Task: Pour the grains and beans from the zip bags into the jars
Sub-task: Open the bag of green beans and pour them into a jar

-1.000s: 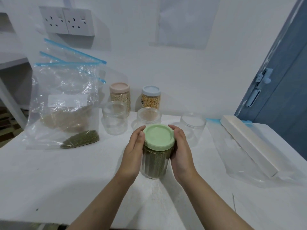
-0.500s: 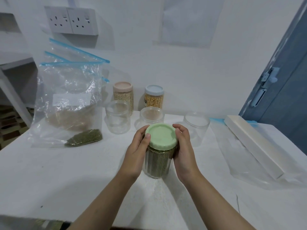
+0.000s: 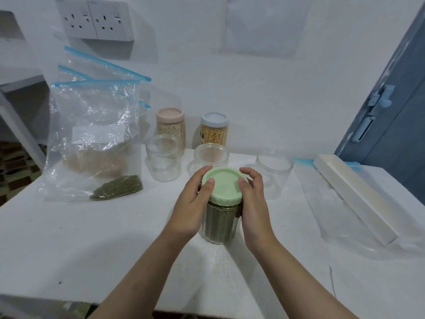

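A clear ribbed jar [image 3: 218, 223] filled with small green beans stands upright near the table's middle, capped with a pale green lid [image 3: 222, 185]. At the far left, clear zip bags [image 3: 92, 139] with blue seals are propped upright, one holding a few green beans at its bottom corner. Three open, empty clear jars [image 3: 163, 157] are set behind.

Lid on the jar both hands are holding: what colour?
Pale green lid, seen in the head view.
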Demonstrator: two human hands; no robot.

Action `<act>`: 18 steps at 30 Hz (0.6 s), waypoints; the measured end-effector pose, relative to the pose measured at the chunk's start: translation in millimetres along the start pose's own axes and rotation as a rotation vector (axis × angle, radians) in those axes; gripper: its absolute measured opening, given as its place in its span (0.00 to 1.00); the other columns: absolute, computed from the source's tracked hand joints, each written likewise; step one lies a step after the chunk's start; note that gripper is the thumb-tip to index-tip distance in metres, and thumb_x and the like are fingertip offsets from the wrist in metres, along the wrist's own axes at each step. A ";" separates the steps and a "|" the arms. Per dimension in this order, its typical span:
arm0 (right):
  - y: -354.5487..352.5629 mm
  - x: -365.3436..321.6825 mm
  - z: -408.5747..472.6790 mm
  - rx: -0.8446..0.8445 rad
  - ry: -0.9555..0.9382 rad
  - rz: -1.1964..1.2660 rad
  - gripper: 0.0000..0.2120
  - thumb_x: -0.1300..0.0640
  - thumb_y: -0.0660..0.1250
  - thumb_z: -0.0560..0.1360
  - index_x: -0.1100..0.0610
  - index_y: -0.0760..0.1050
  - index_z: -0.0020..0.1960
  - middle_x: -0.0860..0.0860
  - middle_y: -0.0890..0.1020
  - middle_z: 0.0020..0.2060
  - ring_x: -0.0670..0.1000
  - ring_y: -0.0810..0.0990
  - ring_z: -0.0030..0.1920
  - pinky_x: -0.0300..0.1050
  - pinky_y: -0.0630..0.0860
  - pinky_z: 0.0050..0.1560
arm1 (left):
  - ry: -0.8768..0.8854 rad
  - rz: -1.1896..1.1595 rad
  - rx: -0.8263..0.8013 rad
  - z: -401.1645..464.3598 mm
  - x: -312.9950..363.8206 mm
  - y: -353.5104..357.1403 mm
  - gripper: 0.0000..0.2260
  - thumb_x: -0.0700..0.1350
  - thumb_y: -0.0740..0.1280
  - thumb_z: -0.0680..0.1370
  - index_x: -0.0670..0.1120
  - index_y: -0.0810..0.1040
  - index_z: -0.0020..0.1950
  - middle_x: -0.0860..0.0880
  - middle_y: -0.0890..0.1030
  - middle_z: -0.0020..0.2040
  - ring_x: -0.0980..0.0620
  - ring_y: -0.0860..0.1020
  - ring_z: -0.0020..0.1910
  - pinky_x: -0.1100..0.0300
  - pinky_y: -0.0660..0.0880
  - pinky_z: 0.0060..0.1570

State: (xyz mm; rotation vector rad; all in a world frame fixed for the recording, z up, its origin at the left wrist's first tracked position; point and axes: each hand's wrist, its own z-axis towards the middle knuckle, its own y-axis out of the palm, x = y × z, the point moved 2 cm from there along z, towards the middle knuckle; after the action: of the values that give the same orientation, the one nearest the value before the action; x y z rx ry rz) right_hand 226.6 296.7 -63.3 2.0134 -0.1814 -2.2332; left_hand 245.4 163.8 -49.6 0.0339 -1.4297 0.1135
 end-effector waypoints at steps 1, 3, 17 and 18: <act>0.4 0.1 -0.1 -0.021 0.016 -0.013 0.10 0.51 0.57 0.83 0.39 0.72 0.60 0.41 0.82 0.52 0.41 0.81 0.50 0.40 0.76 0.47 | -0.014 0.006 -0.016 -0.1 0.4 -0.8 0.15 0.52 0.58 0.83 0.60 0.69 0.70 0.67 0.73 0.62 0.78 0.71 0.55 0.81 0.67 0.49; 0.7 -0.6 0.1 -0.045 0.038 -0.026 0.12 0.50 0.55 0.84 0.37 0.72 0.62 0.35 0.82 0.49 0.38 0.81 0.50 0.34 0.76 0.43 | -0.037 0.013 -0.069 -1.0 1.2 -1.4 0.21 0.59 0.56 0.80 0.62 0.63 0.74 0.72 0.68 0.61 0.82 0.67 0.55 0.84 0.65 0.48; 4.8 -66.7 15.9 0.153 -0.192 -0.103 0.14 0.53 0.53 0.84 0.40 0.73 0.61 0.38 0.81 0.48 0.39 0.80 0.48 0.34 0.75 0.44 | 0.229 -0.096 -0.166 36.8 49.9 18.5 0.16 0.49 0.56 0.84 0.58 0.66 0.72 0.57 0.73 0.68 0.62 0.73 0.65 0.66 0.70 0.64; 3.6 -79.9 24.2 0.163 -0.226 -0.101 0.14 0.53 0.53 0.84 0.39 0.73 0.61 0.40 0.81 0.50 0.40 0.80 0.49 0.36 0.76 0.46 | 0.273 -0.102 -0.161 46.2 62.9 22.9 0.16 0.48 0.56 0.84 0.56 0.66 0.72 0.56 0.73 0.67 0.61 0.73 0.65 0.66 0.71 0.63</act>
State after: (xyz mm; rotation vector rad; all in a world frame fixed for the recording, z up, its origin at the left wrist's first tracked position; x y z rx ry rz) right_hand 210.7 307.3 18.1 1.8777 -0.3002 -2.5861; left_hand 206.2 185.9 18.1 -0.0401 -1.1580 -0.0791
